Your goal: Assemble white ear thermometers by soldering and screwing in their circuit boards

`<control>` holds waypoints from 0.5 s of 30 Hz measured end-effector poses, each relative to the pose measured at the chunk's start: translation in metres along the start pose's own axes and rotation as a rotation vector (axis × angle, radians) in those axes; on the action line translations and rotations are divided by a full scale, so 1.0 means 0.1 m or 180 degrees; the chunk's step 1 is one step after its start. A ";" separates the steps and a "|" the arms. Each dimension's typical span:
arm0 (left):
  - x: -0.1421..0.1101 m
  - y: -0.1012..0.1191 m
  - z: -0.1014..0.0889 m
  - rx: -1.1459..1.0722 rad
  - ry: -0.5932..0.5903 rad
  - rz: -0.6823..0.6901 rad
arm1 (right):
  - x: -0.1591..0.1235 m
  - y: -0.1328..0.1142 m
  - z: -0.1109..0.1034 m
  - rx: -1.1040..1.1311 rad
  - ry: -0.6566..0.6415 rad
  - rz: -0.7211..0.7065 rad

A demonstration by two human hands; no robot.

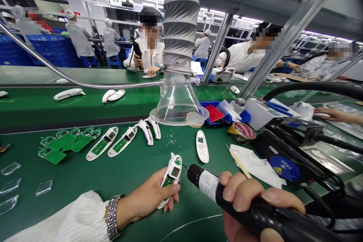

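Note:
My left hand (163, 189) is wrapped round a white thermometer-like housing (172, 172), its open side up, showing a green circuit board and a small grey screen. In my right hand (255, 200) is a black electric screwdriver (208, 183). Its bit tip is beside the upper right edge of the housing; whether they touch I cannot tell. Beyond lie small loose screws (171, 138) and a white cover shell (202, 146). Two open housings with boards (122, 141) rest to the left, near two upright-handled white housings (146, 132).
Green circuit boards (65, 141) are piled at left, near several clear plastic pieces (44, 188). A transparent extraction hood (181, 102) hangs over the bench. At right are a blue tray (244, 115), tape roll (241, 132) and white cloth (255, 162). White housings (69, 93) lie on the green conveyor (28, 106). Co-workers sit opposite.

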State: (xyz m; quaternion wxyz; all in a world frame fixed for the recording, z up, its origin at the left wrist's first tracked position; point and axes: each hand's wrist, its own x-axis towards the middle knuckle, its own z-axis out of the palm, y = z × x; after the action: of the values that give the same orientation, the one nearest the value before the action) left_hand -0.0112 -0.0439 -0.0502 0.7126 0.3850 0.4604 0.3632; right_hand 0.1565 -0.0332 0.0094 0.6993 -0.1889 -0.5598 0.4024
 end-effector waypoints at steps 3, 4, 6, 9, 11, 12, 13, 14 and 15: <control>0.00 0.00 0.00 0.0017 -0.0006 -0.0011 | 0.00 0.00 0.00 0.0121 -0.0109 -0.0033; 0.00 0.00 0.00 0.0018 -0.0013 -0.0018 | 0.00 0.00 0.01 0.0122 -0.0137 -0.0043; 0.00 -0.01 0.00 0.0031 -0.0018 -0.0027 | 0.00 -0.01 0.01 0.0078 -0.0128 -0.0056; -0.01 -0.02 -0.01 0.0135 -0.0029 0.0010 | 0.00 -0.02 0.03 0.0016 -0.0088 -0.0116; -0.02 -0.03 -0.01 0.0240 -0.0065 0.0059 | -0.01 -0.04 0.05 -0.0038 -0.0110 -0.0125; -0.02 -0.03 -0.01 0.0290 -0.0082 0.0085 | -0.02 -0.05 0.06 -0.0079 -0.0140 -0.0113; -0.02 -0.03 -0.01 0.0336 -0.0096 0.0109 | -0.02 -0.05 0.06 -0.0119 -0.0174 -0.0117; -0.03 -0.03 -0.01 0.0382 -0.0113 0.0129 | -0.02 -0.05 0.07 -0.0162 -0.0201 -0.0121; -0.03 -0.02 -0.01 0.0427 -0.0127 0.0144 | -0.03 -0.04 0.08 -0.0183 -0.0238 -0.0161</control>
State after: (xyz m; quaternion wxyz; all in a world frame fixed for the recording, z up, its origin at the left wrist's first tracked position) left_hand -0.0125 -0.0473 -0.0515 0.6859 0.4493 0.4606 0.3398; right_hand 0.1499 -0.0391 0.0126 0.6821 -0.1795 -0.6014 0.3752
